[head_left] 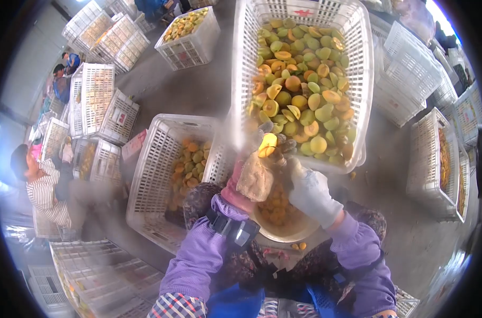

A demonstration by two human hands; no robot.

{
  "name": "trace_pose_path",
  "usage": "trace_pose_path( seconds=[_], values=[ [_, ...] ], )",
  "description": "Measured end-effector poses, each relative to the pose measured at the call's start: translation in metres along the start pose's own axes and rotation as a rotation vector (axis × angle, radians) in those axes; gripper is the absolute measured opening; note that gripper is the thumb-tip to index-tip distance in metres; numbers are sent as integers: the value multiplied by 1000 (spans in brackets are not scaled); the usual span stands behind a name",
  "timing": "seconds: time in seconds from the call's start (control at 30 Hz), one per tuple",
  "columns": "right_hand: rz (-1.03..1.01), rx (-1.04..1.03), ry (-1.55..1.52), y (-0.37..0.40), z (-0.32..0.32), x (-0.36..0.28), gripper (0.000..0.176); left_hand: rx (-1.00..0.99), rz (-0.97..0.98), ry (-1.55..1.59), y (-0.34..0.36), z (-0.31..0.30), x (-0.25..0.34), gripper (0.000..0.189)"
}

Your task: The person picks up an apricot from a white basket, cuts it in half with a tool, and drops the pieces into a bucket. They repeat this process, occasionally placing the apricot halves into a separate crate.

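Note:
My left hand [255, 175], in a soiled tan glove, grips a yellow apricot [267, 144] with its cut or glossy face turned up. Beside it, my right hand [312, 193] in a white glove is closed, its fingers curled toward the apricot; whatever it holds is hidden. Just beyond both hands stands a large white crate [365, 100] full of green and yellow apricots [304, 95], some in halves with orange insides. Beneath the hands, between my knees, a pale basin [283, 236] contains small orange pieces [275, 209], partly covered by my hands.
To the left, a white crate [140, 185] holds more apricots [190, 164]. Stacked crates [92, 100] line the left side, and others [437, 164] stand at right. A person in a striped top [47, 191] sits at left. Small orange bits [299, 246] lie by the basin.

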State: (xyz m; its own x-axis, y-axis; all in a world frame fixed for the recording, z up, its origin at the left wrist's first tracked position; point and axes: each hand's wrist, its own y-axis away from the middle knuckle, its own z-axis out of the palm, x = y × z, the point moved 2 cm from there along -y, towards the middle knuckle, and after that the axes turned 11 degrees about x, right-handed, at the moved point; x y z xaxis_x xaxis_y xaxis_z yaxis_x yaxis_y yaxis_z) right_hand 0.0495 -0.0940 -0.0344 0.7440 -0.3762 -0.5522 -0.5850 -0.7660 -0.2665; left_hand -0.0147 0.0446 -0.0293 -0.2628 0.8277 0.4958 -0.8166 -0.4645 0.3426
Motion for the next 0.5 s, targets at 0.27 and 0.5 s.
trace_pose_path(
  seconds=[0.27, 0.5],
  values=[
    [-10, -64, 125, 1, 1, 0, 56, -147, -146, 169, -12, -36, -19, 34],
    [3, 16, -202, -4, 5, 16, 27, 225, -19, 117, -21, -34, -45, 26]
  ],
)
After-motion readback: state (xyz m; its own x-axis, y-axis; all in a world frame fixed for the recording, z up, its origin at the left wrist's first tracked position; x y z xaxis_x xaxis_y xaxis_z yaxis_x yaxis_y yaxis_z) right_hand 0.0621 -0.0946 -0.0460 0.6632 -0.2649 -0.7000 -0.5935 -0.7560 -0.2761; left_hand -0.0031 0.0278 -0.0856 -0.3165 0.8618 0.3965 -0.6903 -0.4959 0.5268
